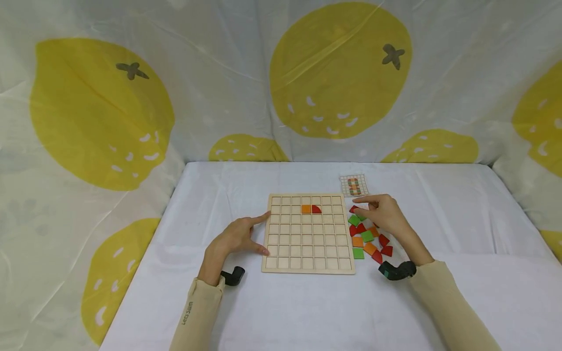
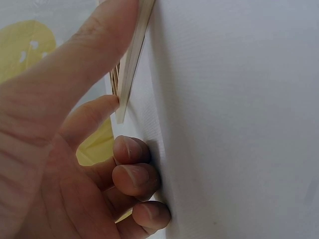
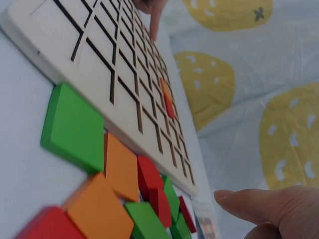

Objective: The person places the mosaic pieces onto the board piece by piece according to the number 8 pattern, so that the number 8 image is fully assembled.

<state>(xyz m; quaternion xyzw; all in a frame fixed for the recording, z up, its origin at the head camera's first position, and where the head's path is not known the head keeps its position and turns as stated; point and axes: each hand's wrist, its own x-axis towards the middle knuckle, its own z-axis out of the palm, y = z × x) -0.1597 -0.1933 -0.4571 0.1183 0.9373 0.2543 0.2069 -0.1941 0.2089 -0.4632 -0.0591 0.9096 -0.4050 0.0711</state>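
A square wooden grid board [image 1: 309, 265] lies on the table with an orange square tile [image 1: 306, 209] and a red quarter-round tile [image 1: 316, 209] side by side in its upper cells. My left hand [image 1: 237, 235] touches the board's left edge with spread thumb and index finger; its other fingers are bent beneath, as the left wrist view shows. Over the far end of the loose tiles hovers my right hand [image 1: 386, 214], index finger extended and thumb apart from it. Below them is a red tile [image 1: 353, 209]; whether the thumb touches it I cannot tell.
Several loose green, orange and red tiles [image 1: 367, 236] lie along the board's right side, some overlapping. A small printed pattern card [image 1: 353, 185] lies beyond its far right corner. Behind the table hangs a lemon-print cloth [image 1: 219, 97].
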